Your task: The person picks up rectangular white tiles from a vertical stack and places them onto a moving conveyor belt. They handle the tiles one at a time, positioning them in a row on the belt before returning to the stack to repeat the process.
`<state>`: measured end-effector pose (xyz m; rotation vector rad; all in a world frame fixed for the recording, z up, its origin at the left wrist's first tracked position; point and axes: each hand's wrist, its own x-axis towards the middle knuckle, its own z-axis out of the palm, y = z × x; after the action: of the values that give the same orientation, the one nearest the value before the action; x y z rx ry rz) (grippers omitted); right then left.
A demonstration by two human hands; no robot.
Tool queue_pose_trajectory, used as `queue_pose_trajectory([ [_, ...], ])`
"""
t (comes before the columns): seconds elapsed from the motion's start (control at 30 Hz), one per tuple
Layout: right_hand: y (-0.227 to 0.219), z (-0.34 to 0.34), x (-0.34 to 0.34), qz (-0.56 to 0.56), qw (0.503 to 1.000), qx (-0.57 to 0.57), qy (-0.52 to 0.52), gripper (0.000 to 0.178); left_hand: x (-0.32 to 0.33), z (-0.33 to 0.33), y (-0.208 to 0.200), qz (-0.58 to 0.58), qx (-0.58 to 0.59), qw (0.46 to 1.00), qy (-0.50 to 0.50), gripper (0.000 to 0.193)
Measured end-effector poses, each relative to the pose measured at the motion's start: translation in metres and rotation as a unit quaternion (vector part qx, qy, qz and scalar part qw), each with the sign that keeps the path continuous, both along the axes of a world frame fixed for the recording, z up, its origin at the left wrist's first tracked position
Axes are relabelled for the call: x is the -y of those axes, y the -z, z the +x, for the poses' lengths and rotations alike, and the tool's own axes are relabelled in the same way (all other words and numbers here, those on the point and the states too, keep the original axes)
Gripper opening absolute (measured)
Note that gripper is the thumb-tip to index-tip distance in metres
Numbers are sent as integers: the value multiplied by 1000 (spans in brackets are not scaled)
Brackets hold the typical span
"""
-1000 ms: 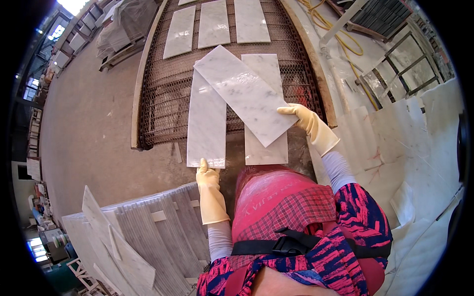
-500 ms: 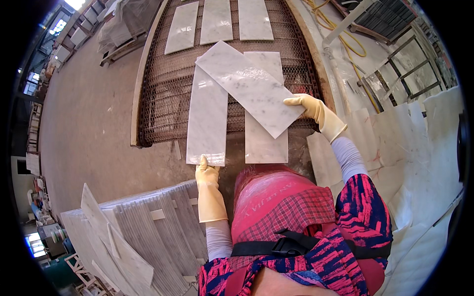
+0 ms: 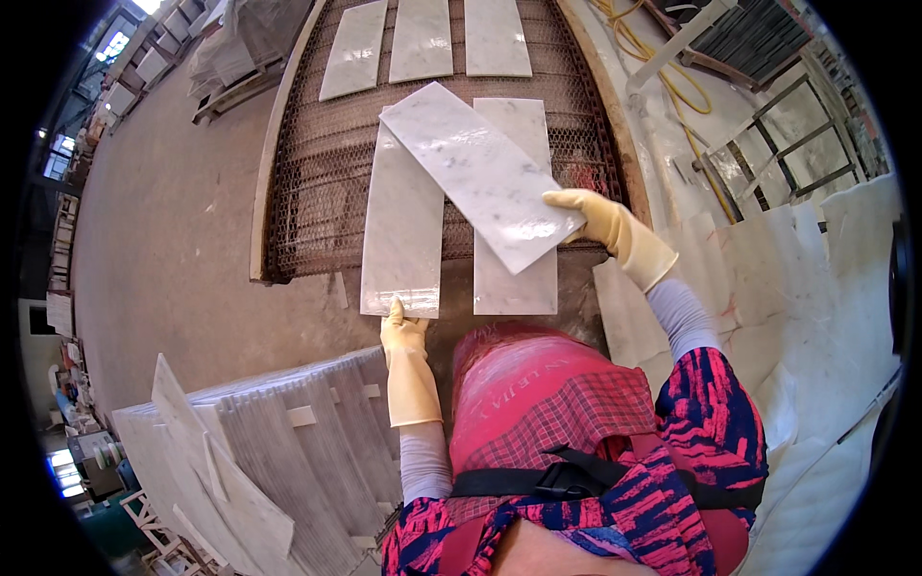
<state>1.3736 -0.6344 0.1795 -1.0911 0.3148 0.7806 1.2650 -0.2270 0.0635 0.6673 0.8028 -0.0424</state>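
My left hand (image 3: 404, 346), in a cream rubber glove, grips the near end of a white marble tile (image 3: 399, 230), thumb on top. That tile's far end lies on a mesh conveyor (image 3: 322, 192). In a matching glove, my right hand (image 3: 595, 219) holds the near right end of a second marble tile (image 3: 485, 178), thumb above. This one slants across the left tile's far end and over a third tile (image 3: 516, 288) on the right. The third tile's near end juts past the conveyor. The fingers under both held tiles are hidden.
Several more marble tiles (image 3: 420, 38) lie farther up the conveyor. Many thin tiles (image 3: 298, 470) stand stacked on edge at lower left, with loose pieces (image 3: 221, 461) leaning there. White sheeting (image 3: 816, 288) covers the right side. A yellow hose (image 3: 687, 106) and metal rack (image 3: 797, 134) are beyond.
The slanted tile has turned slightly steeper, its near end shifting left with my right hand. My left hand stays on its tile, almost unmoved.
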Motion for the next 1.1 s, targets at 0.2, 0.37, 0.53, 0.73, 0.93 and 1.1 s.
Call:
queue_pose_trajectory([
  [0.2, 6, -38, -88, 37, 998, -56, -4, 54, 13, -2, 20, -69, -9, 998, -11, 42],
  [0.37, -7, -52, -136, 58, 998, -14, -15, 47, 19, 4, 11, -52, 7, 999, 2, 38],
  [0.53, -48, -41, -158, 70, 995, 73, -23, 38, 10, 3, 16, -54, 9, 998, 36, 40],
  [0.73, -70, -33, -186, 92, 991, 95, -13, 33, 2, -17, -5, -79, 37, 994, 65, 55],
  [0.93, -63, -9, -244, 94, 991, 96, -2, 37, -19, -54, -13, -56, 70, 994, 58, 57],
  [1.1, -26, 17, -295, 103, 992, 53, -43, 35, -33, -58, -52, 48, 93, 993, 48, 57],
])
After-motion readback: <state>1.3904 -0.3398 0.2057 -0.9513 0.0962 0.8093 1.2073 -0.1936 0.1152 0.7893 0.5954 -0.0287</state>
